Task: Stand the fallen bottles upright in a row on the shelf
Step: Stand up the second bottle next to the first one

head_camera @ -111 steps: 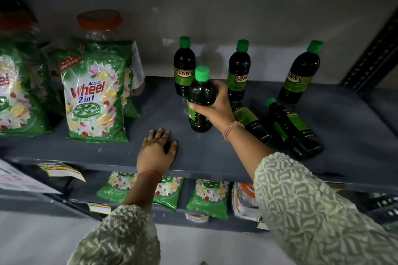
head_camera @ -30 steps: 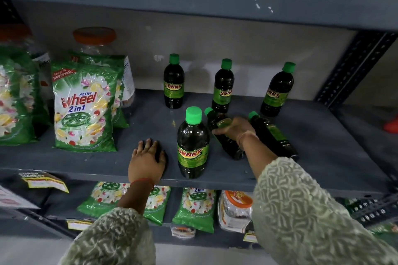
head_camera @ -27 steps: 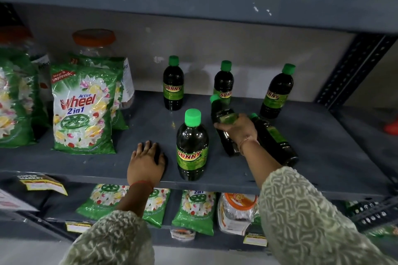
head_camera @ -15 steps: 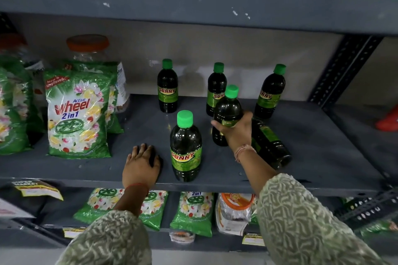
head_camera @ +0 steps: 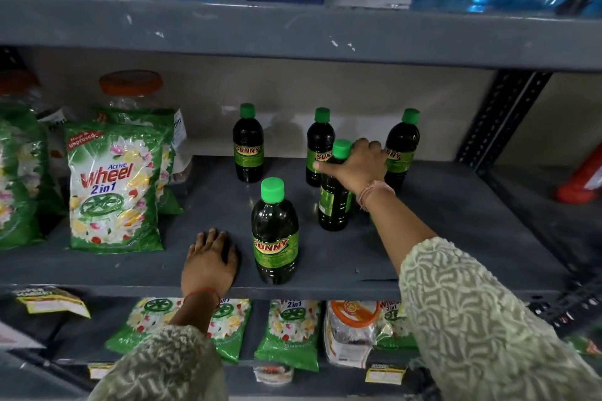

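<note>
With the right hand [head_camera: 355, 166] clamped on the upright bottle [head_camera: 334, 202] just behind the front bottle [head_camera: 275, 234], a careless release could topple both; left hand [head_camera: 208, 262] lies flat, holding nothing.

five upright green-capped bottles [head_camera: 275, 231], two hands [head_camera: 208, 265]

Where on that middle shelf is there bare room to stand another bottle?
The widest bare patch lies on the shelf right of the right hand. A smaller one lies between the Wheel bag and the front bottle. It is crowded around the held bottle.
</note>
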Tool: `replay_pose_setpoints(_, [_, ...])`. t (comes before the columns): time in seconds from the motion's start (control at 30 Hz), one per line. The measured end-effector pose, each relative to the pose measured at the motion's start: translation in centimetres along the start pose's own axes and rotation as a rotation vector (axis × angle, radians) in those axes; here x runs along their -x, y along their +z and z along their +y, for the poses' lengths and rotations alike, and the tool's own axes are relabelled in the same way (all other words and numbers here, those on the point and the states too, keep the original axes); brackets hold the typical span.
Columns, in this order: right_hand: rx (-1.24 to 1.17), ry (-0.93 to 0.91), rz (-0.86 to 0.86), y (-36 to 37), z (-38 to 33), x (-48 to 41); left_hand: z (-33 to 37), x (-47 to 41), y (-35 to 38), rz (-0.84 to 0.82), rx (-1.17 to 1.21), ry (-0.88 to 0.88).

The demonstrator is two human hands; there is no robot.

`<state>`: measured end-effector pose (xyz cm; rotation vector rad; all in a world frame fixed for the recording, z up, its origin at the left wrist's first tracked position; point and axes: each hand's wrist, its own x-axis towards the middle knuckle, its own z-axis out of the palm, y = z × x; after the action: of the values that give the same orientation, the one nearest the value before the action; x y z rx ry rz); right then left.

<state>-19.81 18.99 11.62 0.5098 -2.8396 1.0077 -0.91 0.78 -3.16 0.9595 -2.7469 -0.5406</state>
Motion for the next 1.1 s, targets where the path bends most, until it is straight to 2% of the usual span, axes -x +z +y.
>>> replay_pose_setpoints(0.1, [-0.086, -0.047, -0.089, -0.6, 0.2, -0.3, -0.1, -0.1, 0.1, 0.002, 0.006, 0.001])
replay_pose_setpoints(0.27, [-0.17, 0.02, -0.257, -1.8, 0.6, -1.4, -0.2, -0.2, 0.3, -0.004, 0.003, -0.004])
replay_pose_setpoints(0.37, [0.005, 0.0, -0.221, -1.5, 0.9, -1.1, -0.2, -0.2, 0.3, -0.003, 0.002, 0.0])
replay_pose_setpoints(0.5, [-0.215, -0.032, -0.193, -1.4, 1.5, -0.8, -0.2, -0.3, 0.4, -0.001, 0.006, -0.005])
replay_pose_setpoints(0.63, [-0.346, 0.002, -0.356, -2.5, 1.8, -1.3, -0.3, -0.3, 0.5, -0.004, 0.005, -0.002])
replay_pose_setpoints(0.77, [-0.373, -0.009, -0.45, -3.0, 1.9, -1.2, -0.3, -0.4, 0.4, -0.001, 0.008, -0.004])
replay_pose_setpoints(1.1, [-0.442, -0.042, -0.494, -2.2, 3.0, -1.1, -0.2, -0.3, 0.5, 0.004, 0.012, -0.014])
